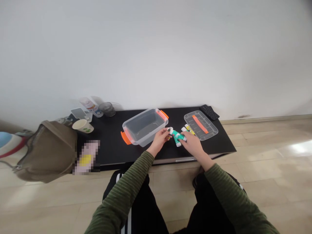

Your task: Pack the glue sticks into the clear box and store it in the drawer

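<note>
My left hand (159, 139) is closed in a pinch at the white end of a green-and-white glue stick (177, 134). The fingers of my right hand (194, 145) close on its other end. Just below it a second green tube (177, 143) shows in part; whether a hand touches it I cannot tell. A small yellow bit sits by my left fingers, too small to name. Beyond my right hand lies a yellow-and-white tube (189, 129), partly covered. To the left stands an open clear plastic box (143, 141) with orange latches.
The clear lid (212, 131) with its orange handle lies on the black table (109, 152), near a black remote-like object (210, 112). At the left are a paper cup (83, 126), a spray-type bottle (91, 107), a dark glass (107, 109) and a brown bag (48, 149).
</note>
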A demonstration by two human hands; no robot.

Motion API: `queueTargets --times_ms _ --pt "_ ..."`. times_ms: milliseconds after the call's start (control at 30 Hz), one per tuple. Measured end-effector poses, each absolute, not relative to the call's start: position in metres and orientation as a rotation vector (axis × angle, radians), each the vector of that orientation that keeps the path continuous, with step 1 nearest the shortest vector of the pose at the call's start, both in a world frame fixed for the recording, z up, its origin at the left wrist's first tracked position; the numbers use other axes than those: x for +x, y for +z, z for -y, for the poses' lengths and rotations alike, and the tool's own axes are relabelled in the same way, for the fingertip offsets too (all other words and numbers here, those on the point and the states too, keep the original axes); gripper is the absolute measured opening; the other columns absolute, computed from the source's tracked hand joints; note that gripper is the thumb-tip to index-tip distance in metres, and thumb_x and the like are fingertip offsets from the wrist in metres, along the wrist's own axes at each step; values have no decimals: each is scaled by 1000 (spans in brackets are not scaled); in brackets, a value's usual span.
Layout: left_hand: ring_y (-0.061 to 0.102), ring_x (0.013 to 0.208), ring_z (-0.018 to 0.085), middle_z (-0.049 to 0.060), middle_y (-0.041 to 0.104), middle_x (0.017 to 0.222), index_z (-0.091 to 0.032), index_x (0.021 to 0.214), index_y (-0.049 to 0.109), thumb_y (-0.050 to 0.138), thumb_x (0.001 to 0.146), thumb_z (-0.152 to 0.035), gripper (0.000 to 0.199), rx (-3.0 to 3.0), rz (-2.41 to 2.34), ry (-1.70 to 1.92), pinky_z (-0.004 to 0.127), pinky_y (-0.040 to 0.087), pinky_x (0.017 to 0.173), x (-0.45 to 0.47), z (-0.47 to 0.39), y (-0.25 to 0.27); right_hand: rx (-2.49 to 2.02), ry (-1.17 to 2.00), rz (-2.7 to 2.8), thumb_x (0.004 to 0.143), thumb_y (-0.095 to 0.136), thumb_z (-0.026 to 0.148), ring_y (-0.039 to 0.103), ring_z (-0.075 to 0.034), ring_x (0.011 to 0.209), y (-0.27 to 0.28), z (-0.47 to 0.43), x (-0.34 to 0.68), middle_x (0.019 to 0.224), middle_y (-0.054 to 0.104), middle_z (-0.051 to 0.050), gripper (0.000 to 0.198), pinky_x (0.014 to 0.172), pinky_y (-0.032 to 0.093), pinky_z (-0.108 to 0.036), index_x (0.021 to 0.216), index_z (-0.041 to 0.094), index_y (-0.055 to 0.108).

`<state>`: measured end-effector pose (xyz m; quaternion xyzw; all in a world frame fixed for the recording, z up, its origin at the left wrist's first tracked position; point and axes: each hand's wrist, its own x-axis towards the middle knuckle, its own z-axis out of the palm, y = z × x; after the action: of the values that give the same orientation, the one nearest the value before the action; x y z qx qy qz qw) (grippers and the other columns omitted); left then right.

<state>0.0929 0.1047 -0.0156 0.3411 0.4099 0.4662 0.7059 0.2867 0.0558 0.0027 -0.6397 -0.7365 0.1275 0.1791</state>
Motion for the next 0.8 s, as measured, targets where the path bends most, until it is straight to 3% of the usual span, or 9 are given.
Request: queueTargets --times_ms 300,500,633,733,800 --pt "50 52 4 -3 60 65 -13 100 70 88 64 -49 54 854 -931 1017 17 37 51 94 -106 -20 -1830 542 1995 91 62 30 69 -22 95 4 -49 282 107 75 -7 30 82 48 -28 119 21 68" --pt "47 51 5 -3 57 64 -13 105 70 82 72 -51 52 969 -923 962 18 34 48 95 -107 -20 -1604 1067 1679 89 62 30 72 -18 74 -1 -49 287 88 77 -2 21 75 52 -27 104 19 71" --pt "51 49 7 0 64 71 -14 111 70 71 83 -52 47 1183 -1029 930 21 40 50 98 -114 -21 -1649 1089 1666 91 60 34 72 -18 76 2 -52 288 85 77 -3 22 77 51 -27 103 19 71" --pt "63 59 14 7 72 88 -16 124 67 54 96 -46 43 1462 -1259 874 28 52 63 100 -121 -22 -1877 851 1792 95 55 40 71 -21 87 8 -57 286 90 76 -5 28 80 49 -28 108 21 71" --pt "72 89 21 13 73 114 -16 134 62 45 100 -35 42 1688 -1418 824 34 55 86 104 -125 -23 -2077 645 1854 98 50 42 70 -24 96 11 -61 283 100 76 -8 32 82 48 -31 115 22 68"
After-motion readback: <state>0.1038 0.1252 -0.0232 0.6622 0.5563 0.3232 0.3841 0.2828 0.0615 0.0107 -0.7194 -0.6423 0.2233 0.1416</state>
